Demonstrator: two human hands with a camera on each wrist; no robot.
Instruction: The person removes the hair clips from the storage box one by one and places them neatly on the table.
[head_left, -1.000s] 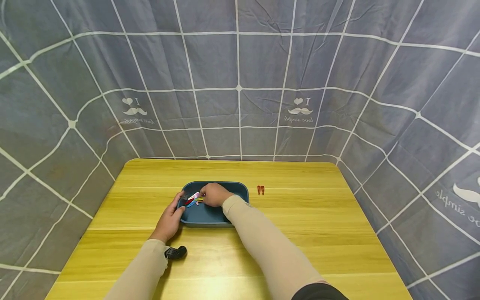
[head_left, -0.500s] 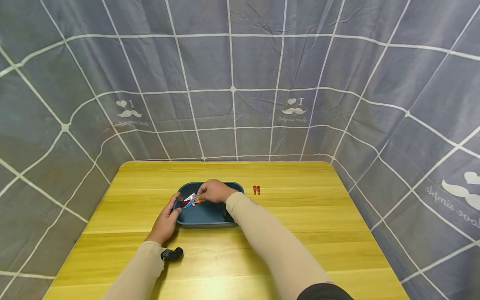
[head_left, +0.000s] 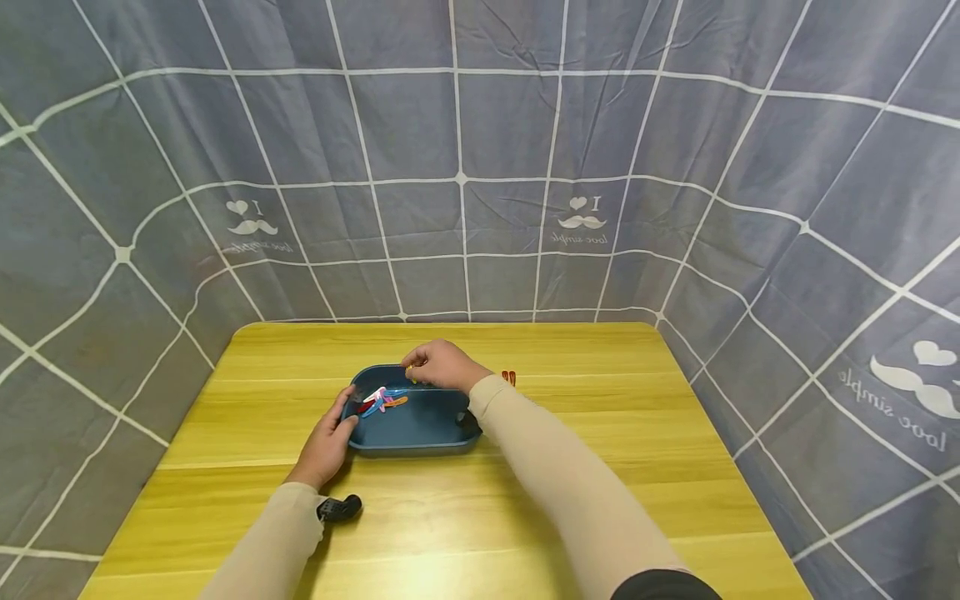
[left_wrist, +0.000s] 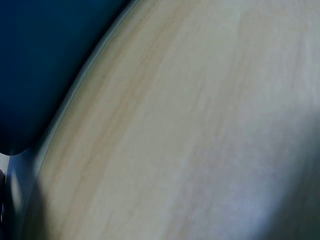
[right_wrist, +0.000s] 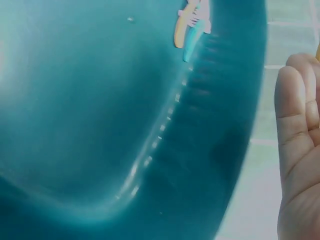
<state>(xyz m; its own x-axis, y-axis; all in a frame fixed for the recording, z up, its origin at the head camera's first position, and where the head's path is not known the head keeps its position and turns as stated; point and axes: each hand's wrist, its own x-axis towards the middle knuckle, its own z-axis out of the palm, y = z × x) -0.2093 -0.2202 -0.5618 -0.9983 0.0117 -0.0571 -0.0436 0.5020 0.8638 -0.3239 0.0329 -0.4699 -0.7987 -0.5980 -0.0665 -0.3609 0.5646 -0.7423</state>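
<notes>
While the left hand [head_left: 321, 454] lies against the left end of the blue tray [head_left: 431, 427], its thumb spread away from fairly straight fingers, the right hand [head_left: 446, 367] is at the tray's far rim, thumb and fingertips drawn together on a small yellow clip [head_left: 411, 370]. Only part of that clip shows between the fingers, and the right wrist view catches just a sliver of yellow at its edge.

Inside the tray, toward its left end, a loose cluster of hair clips [head_left: 382, 399] lies on the bottom — white, pink, blue and red pieces overlapping, with an orange clip [head_left: 395, 402] on the side nearer the tray's middle. How many there are I cannot tell. To the right of the tray, just past its far corner, two red clips [head_left: 508, 378] lie side by side on the table [head_left: 600, 450].

A black wrist device [head_left: 340, 508] sits on the left wrist, on the near side of the tray; beige sleeves [head_left: 558, 479] cover both forearms. Beyond the tray and the table's far edge hangs a grey curtain [head_left: 412, 117] — white grid lines, moustache and heart prints.
</notes>
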